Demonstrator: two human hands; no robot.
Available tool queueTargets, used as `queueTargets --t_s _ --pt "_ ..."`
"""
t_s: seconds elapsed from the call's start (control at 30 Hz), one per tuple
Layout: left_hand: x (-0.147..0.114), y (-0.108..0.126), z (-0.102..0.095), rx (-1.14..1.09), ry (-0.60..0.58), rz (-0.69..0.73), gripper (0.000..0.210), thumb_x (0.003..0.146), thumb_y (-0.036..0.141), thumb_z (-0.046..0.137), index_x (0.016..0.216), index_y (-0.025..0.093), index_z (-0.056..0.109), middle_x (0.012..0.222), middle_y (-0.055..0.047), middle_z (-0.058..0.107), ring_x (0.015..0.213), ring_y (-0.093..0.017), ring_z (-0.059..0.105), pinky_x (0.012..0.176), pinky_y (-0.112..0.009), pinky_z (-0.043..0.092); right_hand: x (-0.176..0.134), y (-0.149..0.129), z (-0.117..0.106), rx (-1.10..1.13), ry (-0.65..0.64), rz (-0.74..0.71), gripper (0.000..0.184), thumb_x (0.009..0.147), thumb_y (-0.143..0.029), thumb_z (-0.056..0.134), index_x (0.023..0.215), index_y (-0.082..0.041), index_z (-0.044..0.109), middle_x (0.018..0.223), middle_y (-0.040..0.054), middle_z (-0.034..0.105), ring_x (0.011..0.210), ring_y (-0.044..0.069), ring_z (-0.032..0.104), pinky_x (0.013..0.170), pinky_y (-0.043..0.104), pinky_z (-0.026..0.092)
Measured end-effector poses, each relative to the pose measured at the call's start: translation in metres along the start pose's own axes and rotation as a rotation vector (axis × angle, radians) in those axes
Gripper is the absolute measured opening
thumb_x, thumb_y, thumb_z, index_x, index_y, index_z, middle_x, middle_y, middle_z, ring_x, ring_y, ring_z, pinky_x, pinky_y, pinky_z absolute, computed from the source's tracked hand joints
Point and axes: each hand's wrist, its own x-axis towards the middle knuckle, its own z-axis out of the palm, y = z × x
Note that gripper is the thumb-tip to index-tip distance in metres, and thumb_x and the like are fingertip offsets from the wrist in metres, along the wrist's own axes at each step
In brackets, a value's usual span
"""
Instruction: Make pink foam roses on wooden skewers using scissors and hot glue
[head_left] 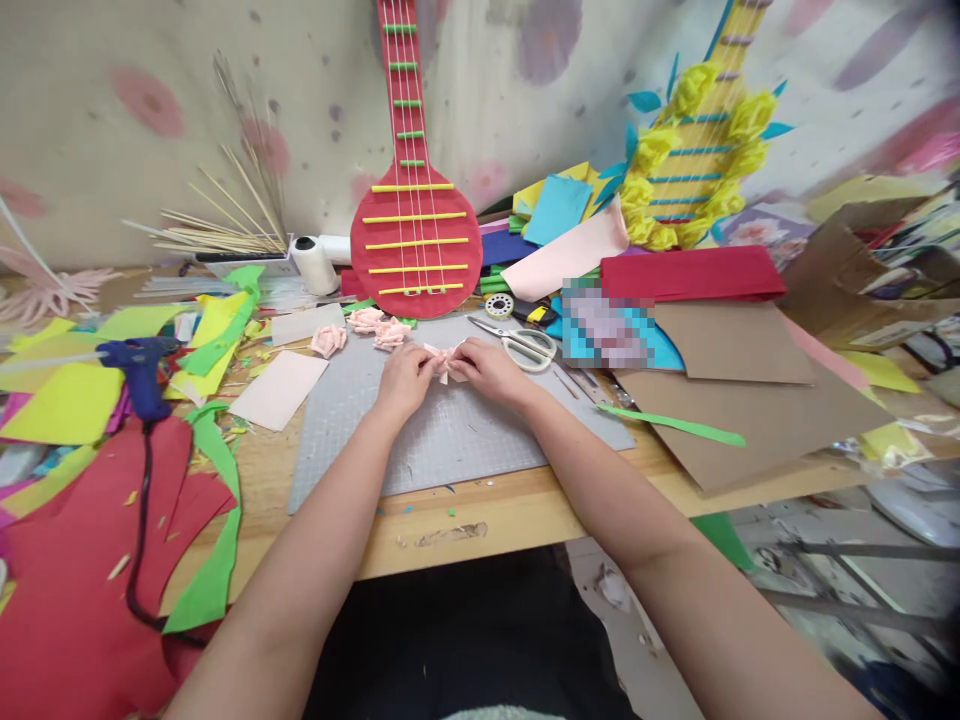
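Over the grey cutting mat, my left hand and my right hand meet with fingertips pinched on a small pink crepe paper flower. My fingers cover part of it. Just beyond my left hand lie several finished-looking pink paper flowers on the mat's back left corner. Scissors with white handles rest right behind my right hand, blades pointing left. A pale pink paper piece lies on the table left of the mat.
A red paper-covered lute shape leans on the wall, with a yellow flowered one to the right. A blue glue gun with a black cord stands left among paper scraps. Brown cardboard and a green strip lie right.
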Motion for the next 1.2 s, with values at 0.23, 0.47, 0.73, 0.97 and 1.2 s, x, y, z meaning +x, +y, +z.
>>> queueTargets --t_s 0.23,0.47,0.73,0.97,1.2 --pt "0.000 -0.003 0.005 -0.210 0.014 -0.074 0.016 0.075 0.031 0.057 0.066 0.018 0.060 0.071 -0.002 0.060 0.071 -0.016 0.053 0.067 -0.028 0.040 0.002 0.000 -0.001 0.028 0.024 -0.007 0.016 0.086 -0.024 0.046 0.081 -0.015 0.059 0.082 0.0049 0.057 0.078 0.014 0.051 0.075 0.026 0.038" --pt "0.001 -0.003 0.005 -0.221 0.020 -0.119 0.015 0.076 0.029 0.056 0.067 0.019 0.059 0.072 -0.001 0.059 0.072 -0.015 0.052 0.068 -0.028 0.041 0.001 -0.002 -0.001 0.064 0.030 0.009 0.012 0.084 -0.022 0.048 0.081 -0.016 0.058 0.084 0.0045 0.056 0.078 0.014 0.051 0.075 0.026 0.038" --pt "-0.009 0.020 -0.003 0.029 0.247 0.097 0.026 0.071 0.037 0.065 0.086 0.021 0.052 0.088 -0.005 0.058 0.088 -0.020 0.051 0.084 -0.034 0.038 0.005 -0.003 0.001 0.108 0.162 0.227 0.012 0.082 -0.023 0.048 0.076 -0.016 0.056 0.080 0.0038 0.058 0.075 0.014 0.052 0.071 0.026 0.038" --pt "-0.007 0.020 0.011 0.166 0.198 0.006 0.014 0.083 0.033 0.050 0.079 0.021 0.054 0.080 -0.005 0.061 0.079 -0.020 0.054 0.073 -0.032 0.037 0.009 -0.004 0.005 0.160 0.173 0.280 0.015 0.082 -0.025 0.047 0.074 -0.016 0.055 0.075 0.0027 0.059 0.073 0.014 0.052 0.070 0.026 0.038" --pt "-0.013 0.022 0.012 0.140 0.230 -0.063 0.017 0.084 0.030 0.048 0.086 0.020 0.061 0.085 -0.005 0.064 0.075 -0.018 0.057 0.070 -0.029 0.039 0.011 -0.002 0.008 0.195 0.178 0.350 0.019 0.084 -0.027 0.044 0.075 -0.015 0.056 0.074 0.0030 0.059 0.072 0.014 0.052 0.067 0.025 0.038"
